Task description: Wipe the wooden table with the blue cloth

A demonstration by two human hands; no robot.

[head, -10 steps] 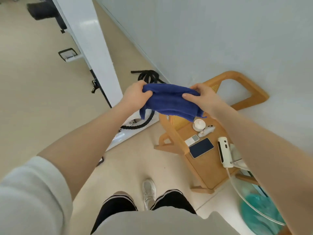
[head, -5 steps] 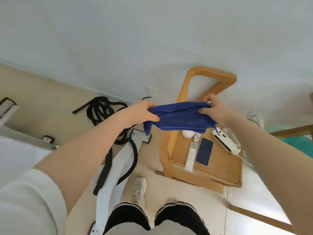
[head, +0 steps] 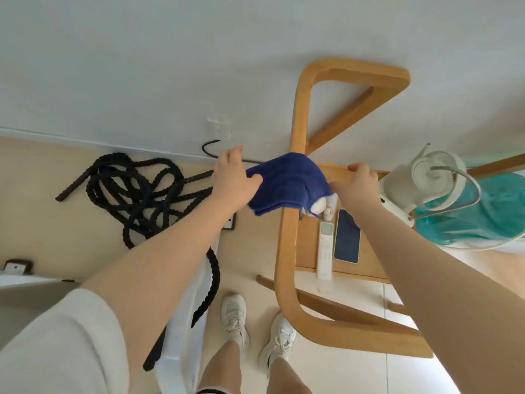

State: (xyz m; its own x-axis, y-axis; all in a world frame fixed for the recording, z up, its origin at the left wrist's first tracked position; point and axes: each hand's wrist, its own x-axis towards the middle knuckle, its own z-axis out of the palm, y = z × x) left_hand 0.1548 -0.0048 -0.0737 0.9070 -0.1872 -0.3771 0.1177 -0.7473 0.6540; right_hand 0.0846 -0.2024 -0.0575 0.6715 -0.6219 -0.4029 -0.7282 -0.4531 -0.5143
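Note:
I hold the blue cloth point(head: 287, 183) stretched between both hands, in the air above the far left corner of the small wooden table point(head: 308, 240). My left hand point(head: 234, 180) pinches the cloth's left end. My right hand point(head: 356, 186) grips its right end. The cloth hangs bunched and partly hides the table's curved wooden frame point(head: 285, 265) and a small white object behind it.
On the table lie a white remote point(head: 325, 251), a dark phone point(head: 347, 240) and a small white object point(head: 322, 207). A white fan point(head: 426, 177) and a teal bag point(head: 488, 211) are at the right. Black ropes point(head: 136, 189) coil on the floor at the left. My shoes point(head: 255, 328) stand below.
The view has swung closer over the table. Both hands still hold the cloth, which is now more bunched and sits over the table's far left corner.

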